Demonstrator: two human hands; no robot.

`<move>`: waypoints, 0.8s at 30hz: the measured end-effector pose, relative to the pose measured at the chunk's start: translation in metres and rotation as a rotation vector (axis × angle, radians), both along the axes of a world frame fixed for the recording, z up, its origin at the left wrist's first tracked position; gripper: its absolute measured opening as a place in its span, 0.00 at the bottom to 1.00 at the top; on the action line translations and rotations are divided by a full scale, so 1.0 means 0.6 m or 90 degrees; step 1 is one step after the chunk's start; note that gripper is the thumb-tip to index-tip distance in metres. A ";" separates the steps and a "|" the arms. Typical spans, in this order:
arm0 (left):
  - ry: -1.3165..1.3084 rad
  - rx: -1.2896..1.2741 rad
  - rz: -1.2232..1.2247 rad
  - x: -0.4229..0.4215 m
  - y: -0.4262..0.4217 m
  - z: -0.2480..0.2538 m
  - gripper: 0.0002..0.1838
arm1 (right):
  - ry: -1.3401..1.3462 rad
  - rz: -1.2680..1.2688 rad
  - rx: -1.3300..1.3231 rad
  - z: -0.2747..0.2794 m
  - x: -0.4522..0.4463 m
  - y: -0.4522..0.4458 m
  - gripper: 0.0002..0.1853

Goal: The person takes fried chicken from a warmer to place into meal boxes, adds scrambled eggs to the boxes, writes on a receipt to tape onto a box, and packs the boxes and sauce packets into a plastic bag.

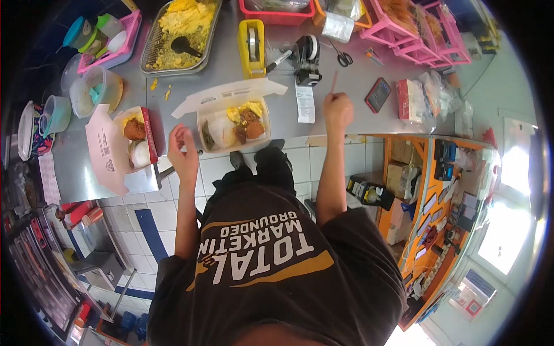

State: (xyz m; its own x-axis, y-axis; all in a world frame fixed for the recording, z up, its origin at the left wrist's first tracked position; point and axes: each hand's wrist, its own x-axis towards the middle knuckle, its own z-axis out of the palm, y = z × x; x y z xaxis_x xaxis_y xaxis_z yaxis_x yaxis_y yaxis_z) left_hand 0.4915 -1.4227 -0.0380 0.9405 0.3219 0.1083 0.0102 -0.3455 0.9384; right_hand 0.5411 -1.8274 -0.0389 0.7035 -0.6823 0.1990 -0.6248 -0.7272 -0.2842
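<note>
An open food box [233, 123] with white rice, yellow egg and brown fried pieces lies at the counter's front edge, its lid folded back. My left hand [183, 151] is just left of this box, fingers apart and holding nothing. On the other side, my right hand [339, 111] is closed round a thin pinkish stick [334, 82], right of a paper receipt [306, 104]. A second open box [138, 138] with similar food stands farther left, its lid [104, 151] spread toward the left.
A metal tray [173, 40] of yellow food with a black scoop is at the back left. Tape dispensers [252, 49], scissors [344, 58], a phone [378, 95] and pink baskets [398, 34] line the back and right. Plastic tubs [104, 92] stand left.
</note>
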 end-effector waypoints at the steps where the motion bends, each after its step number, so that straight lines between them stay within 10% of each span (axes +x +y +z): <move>1: -0.063 0.046 0.006 0.003 0.009 0.009 0.15 | -0.003 0.005 0.000 0.034 0.001 0.011 0.13; 5: -0.203 0.104 0.032 0.036 0.026 0.049 0.16 | -0.112 0.349 0.068 0.135 0.052 0.074 0.13; 13: -0.185 0.370 -0.233 0.113 0.036 0.124 0.17 | 0.042 0.490 -0.163 0.092 0.160 0.088 0.09; 20: 0.016 0.192 -0.403 0.148 0.053 0.077 0.11 | -0.026 0.667 0.450 0.094 0.047 0.158 0.18; 24: 0.071 0.007 -0.368 0.136 0.001 0.053 0.15 | -0.239 0.618 0.468 0.016 0.055 0.223 0.13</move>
